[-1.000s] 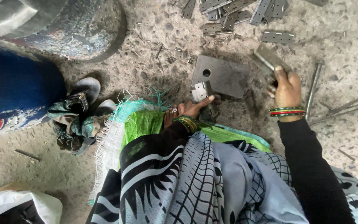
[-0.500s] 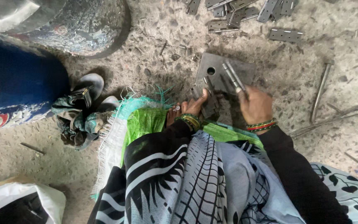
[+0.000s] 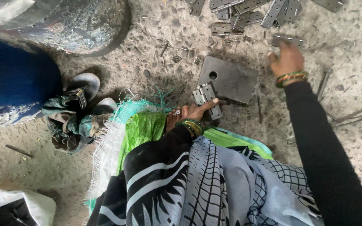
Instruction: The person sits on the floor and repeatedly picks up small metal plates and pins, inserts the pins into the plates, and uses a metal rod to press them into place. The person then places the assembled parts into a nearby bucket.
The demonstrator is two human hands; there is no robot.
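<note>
We should keep our left hand (image 3: 189,114) pressed on the hinge (image 3: 207,99) at the metal plate's (image 3: 231,79) near edge while our right hand (image 3: 287,60), maybe open, reaches past the plate.

- A pair of worn sandals (image 3: 86,90) is lying on the gritty concrete floor (image 3: 156,50).
- A dark round drum (image 3: 76,23) is standing beyond them.
- A white bag (image 3: 15,205) is sitting at the lower left.
- A green woven sack (image 3: 137,127) is spreading out, fringe fraying.
</note>
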